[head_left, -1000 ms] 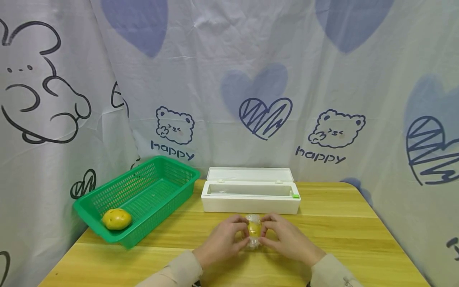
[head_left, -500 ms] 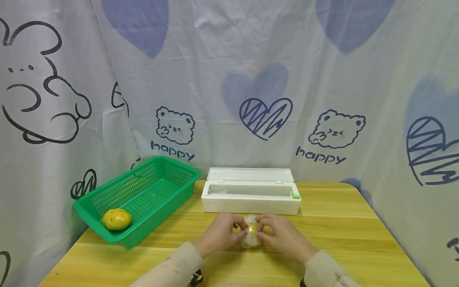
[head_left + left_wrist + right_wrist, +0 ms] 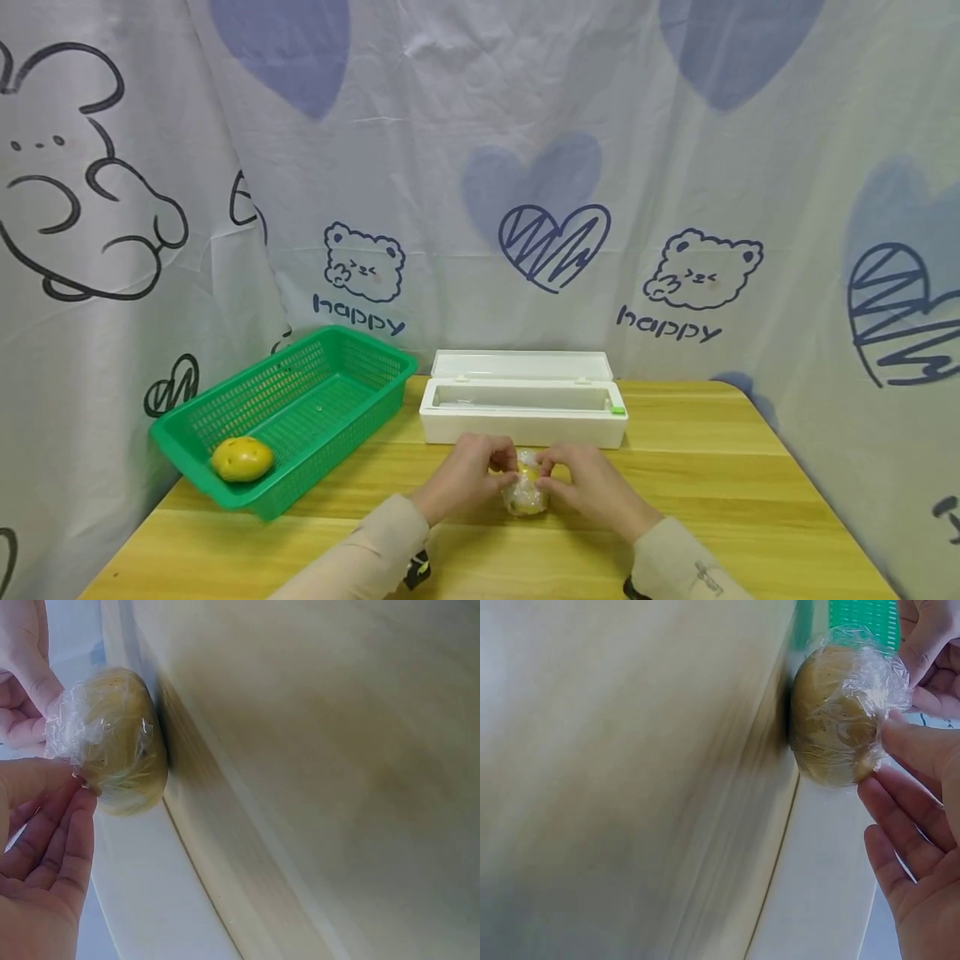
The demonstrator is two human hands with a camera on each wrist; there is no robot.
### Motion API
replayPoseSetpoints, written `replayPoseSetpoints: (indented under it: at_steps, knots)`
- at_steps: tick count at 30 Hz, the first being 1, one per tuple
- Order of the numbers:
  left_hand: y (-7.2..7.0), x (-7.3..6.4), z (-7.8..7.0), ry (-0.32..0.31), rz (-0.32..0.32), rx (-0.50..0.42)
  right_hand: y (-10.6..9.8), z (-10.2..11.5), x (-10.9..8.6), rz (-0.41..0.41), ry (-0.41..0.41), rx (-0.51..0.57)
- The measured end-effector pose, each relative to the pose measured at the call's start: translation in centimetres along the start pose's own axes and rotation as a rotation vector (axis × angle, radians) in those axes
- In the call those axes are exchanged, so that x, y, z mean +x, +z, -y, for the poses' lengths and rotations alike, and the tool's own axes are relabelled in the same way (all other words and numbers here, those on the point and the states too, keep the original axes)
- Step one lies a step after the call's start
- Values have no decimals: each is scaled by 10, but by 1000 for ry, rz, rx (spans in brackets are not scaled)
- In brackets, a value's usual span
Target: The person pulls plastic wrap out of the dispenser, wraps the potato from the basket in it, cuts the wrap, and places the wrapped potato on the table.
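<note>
A potato (image 3: 527, 500) wrapped in clear cling film (image 3: 885, 682) rests on the wooden table between my two hands. On its left side, my left hand (image 3: 468, 479) pinches the film between thumb and fingertips. From the other side my right hand (image 3: 588, 483) does the same, thumb and fingers close together at the film. In the left wrist view the film bunches up on top of the potato (image 3: 135, 742), right by the fingertips. Creases run over the potato's skin in the right wrist view. A second potato (image 3: 242, 459), unwrapped, lies in the green basket (image 3: 382, 421).
Just behind the hands stands a long white cling film dispenser (image 3: 525, 429), its lid (image 3: 523, 365) raised and a green slider (image 3: 617, 410) at its right end. The basket occupies the table's left side. A printed curtain (image 3: 450, 167) hangs behind the table (image 3: 712, 467).
Both hands have shifted slightly forward, the right one also a little left. The front of the wrapped potato now shows more below the fingers.
</note>
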State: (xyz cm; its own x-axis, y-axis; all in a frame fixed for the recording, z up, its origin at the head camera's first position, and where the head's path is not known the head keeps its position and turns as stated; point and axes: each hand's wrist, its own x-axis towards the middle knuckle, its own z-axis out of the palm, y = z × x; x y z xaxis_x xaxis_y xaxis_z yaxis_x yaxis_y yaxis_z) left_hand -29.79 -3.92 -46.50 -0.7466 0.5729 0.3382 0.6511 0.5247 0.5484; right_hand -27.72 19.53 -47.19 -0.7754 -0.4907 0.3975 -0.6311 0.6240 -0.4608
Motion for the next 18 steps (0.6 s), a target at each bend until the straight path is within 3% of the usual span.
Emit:
replayPoseSetpoints:
  at_steps: [5,13,18]
  knots:
    - [2,-2,2,69,7,0,2,-1,0,-20,-24,47]
    - [-1,-7,8,176,36,127,1,-2,-2,-3,-58,11]
    - [-4,-12,9,190,71,193,0,-2,-3,12,-57,16]
